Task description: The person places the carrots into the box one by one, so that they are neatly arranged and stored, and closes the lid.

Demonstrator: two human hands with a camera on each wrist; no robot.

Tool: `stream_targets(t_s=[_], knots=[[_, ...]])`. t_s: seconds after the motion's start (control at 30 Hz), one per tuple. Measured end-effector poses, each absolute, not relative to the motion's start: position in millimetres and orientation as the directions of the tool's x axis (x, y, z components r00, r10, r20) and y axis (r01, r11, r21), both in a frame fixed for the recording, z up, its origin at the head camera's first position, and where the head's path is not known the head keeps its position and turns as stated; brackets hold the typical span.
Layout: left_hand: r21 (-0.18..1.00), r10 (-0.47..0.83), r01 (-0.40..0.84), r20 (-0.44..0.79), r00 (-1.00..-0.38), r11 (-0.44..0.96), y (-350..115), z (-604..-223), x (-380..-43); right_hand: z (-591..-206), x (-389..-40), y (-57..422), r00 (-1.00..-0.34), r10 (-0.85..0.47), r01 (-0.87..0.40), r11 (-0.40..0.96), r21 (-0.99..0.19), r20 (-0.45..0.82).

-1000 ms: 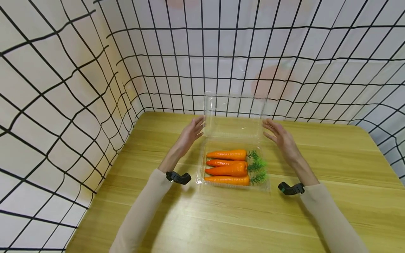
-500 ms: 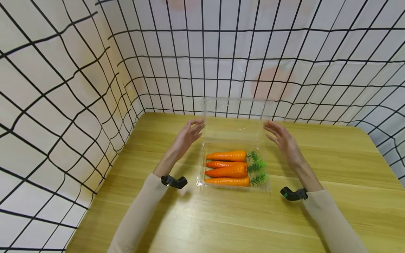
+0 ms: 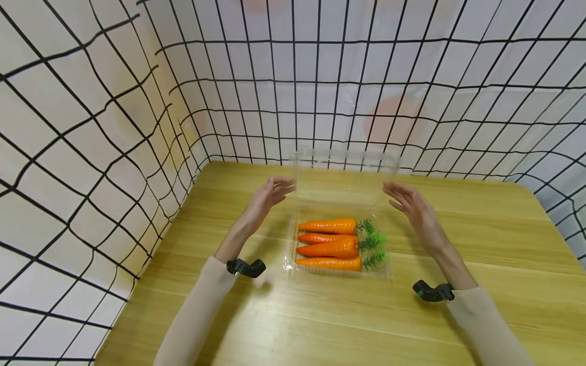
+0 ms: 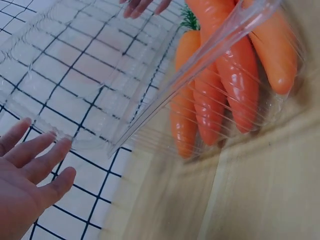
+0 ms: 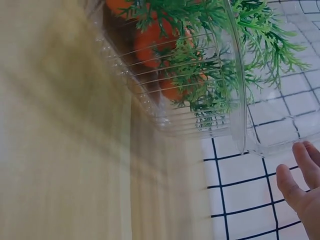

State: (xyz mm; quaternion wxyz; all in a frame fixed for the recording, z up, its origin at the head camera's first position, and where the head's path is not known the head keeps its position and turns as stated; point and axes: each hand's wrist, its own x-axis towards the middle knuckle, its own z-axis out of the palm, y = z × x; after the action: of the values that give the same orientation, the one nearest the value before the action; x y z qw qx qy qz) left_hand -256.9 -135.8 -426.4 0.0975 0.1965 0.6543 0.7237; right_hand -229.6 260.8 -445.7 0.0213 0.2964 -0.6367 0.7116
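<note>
A clear plastic clamshell box [image 3: 289, 265] lies on the table in the head view with several orange carrots [image 3: 331, 248] side by side in it. Their green leafy tops [image 3: 374, 238] point right. The hinged clear lid [image 3: 339, 185] stands raised at the back. My left hand [image 3: 265, 201] is at the lid's left edge, fingers extended, with the fingertips [image 4: 62, 145] right by the rim in the left wrist view. On the opposite side, my right hand [image 3: 417, 211] has its fingers stretched toward the lid's right edge. Neither hand grips anything.
The box rests on a wooden table [image 3: 329, 315]. Black wire grid panels [image 3: 339, 81] rise behind and at both sides, with pale sheeting behind them. Each wrist wears a black camera mount [image 3: 247, 268].
The lid's top edge has come lower in the head view and looks wider. Both hands have drawn slightly nearer to me alongside it. Carrots and box base stay put.
</note>
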Motion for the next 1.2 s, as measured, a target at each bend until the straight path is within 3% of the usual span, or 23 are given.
stream_targets(t_s=[0.63,0.8,1.0,1.2], knots=[[0.992,0.452,0.125,0.121,-0.884,-0.021,-144.6,-428.0,-230.5,-448.2,-202.1,272.1,-0.787,-0.408,-0.427,-0.179,-0.886,0.462],[0.993,0.443,0.114,0.084,-0.892,0.042,-148.5,-427.0,-222.0,-448.0,-191.2,275.6,-0.844,-0.389,-0.364,-0.088,-0.927,0.369],[0.981,0.448,0.152,0.082,-0.89,0.122,-150.5,-428.1,-210.8,-446.5,-177.3,275.8,-0.914,-0.337,-0.29,0.144,-0.946,0.228],[0.946,0.463,0.204,0.067,-0.884,0.252,-148.5,-432.8,-201.2,-449.1,-172.2,271.2,-0.898,-0.34,-0.376,0.267,-0.888,0.278]])
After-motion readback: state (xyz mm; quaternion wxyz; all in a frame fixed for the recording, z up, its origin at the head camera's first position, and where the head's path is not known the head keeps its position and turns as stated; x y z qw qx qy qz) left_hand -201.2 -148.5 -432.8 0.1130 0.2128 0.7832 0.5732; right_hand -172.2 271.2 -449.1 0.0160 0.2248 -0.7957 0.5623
